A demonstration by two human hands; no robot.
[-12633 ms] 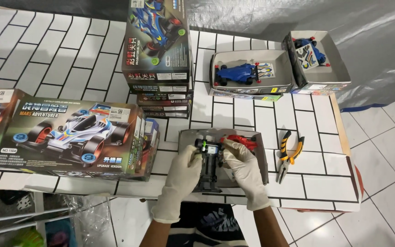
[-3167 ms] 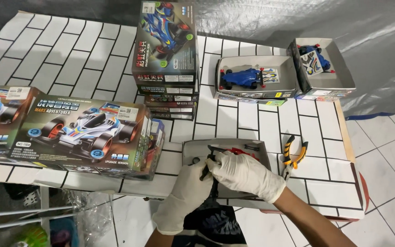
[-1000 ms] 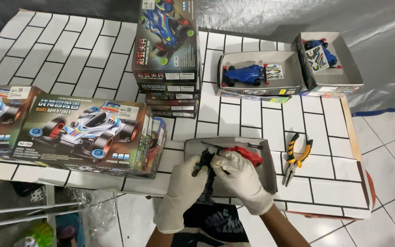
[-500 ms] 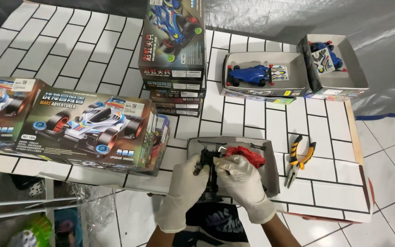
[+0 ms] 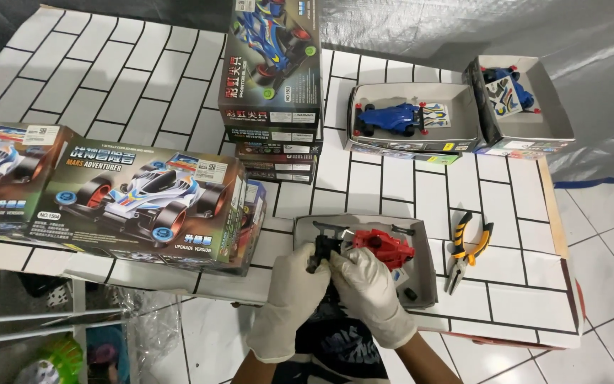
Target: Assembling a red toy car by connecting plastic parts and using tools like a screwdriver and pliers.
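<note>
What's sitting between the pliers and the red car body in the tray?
Head view: only the grey tray's right wall and bare white tabletop lie between the pliers and the red car body.

Both hands wear thin, matt white gloves, rubbery and slightly wrinkled, left hand (image 5: 294, 284), right hand (image 5: 369, 284); the chassis (image 5: 325, 249) between them looks like matt black plastic; the red shell (image 5: 386, 247) is glossy plastic; the tray (image 5: 424, 274) is dull grey card; the pliers (image 5: 467, 249) have bare metal jaws and smooth yellow-and-black grips; the kit boxes (image 5: 143, 203) are glossy printed card; the worktop (image 5: 392, 185) has a smooth white tile-patterned sheet.
</note>
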